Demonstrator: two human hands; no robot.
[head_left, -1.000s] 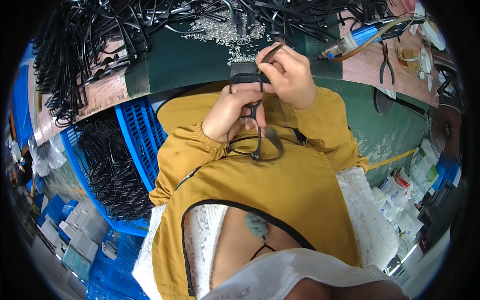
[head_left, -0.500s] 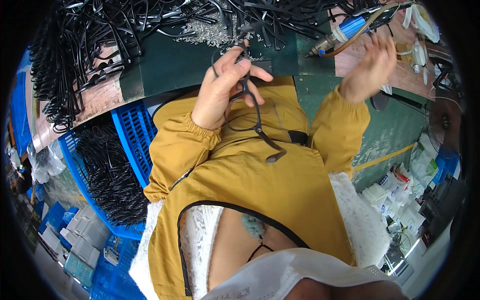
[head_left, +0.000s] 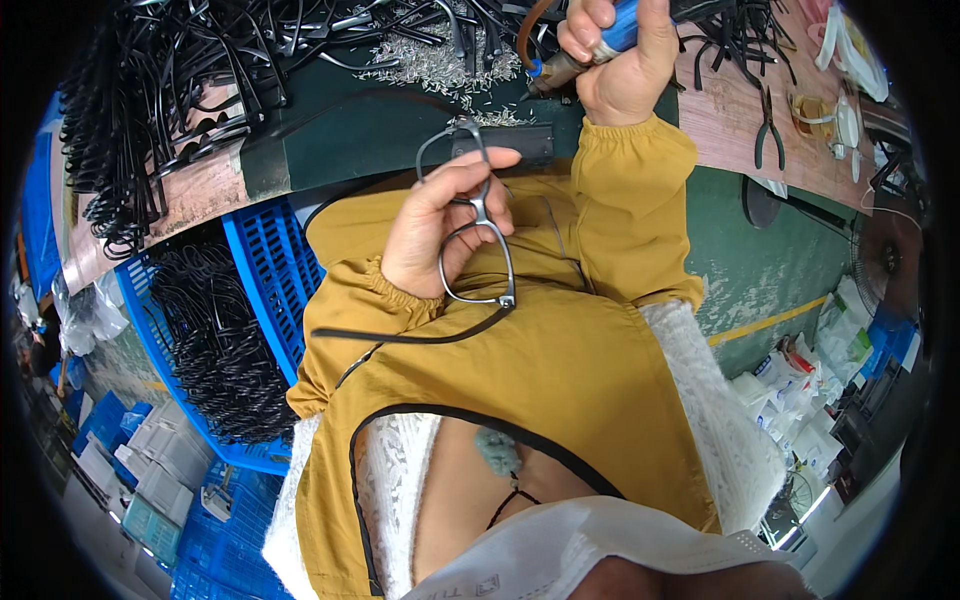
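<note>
My left hand (head_left: 428,230) is closed on a dark eyeglass frame (head_left: 482,212), thumb and fingers around its bridge. The frame hangs sideways over my lap, its lower temple arm (head_left: 410,338) stretched out to the left above my sleeve. At the bench edge, my right hand (head_left: 630,85) grips a blue powered screwdriver (head_left: 622,28) with a brown hose; its tip points down and left. Beyond the frame, a heap of small silvery screws (head_left: 430,62) lies on the dark green bench mat (head_left: 335,135), with some scattered beside the screwdriver's tip.
Black temple arms (head_left: 300,40) pile along the bench's back and left. A blue basket (head_left: 265,270) at the left holds many black eyeglass parts (head_left: 215,350). Black-handled pliers (head_left: 768,135) lie on the bench at right. A fan (head_left: 890,240) stands beyond the right edge.
My right hand has moved left and taken hold of the blue screwdriver, lifting it off the bench's right side. The eyeglass frame has turned in my left hand, its lower temple arm swinging leftward.
</note>
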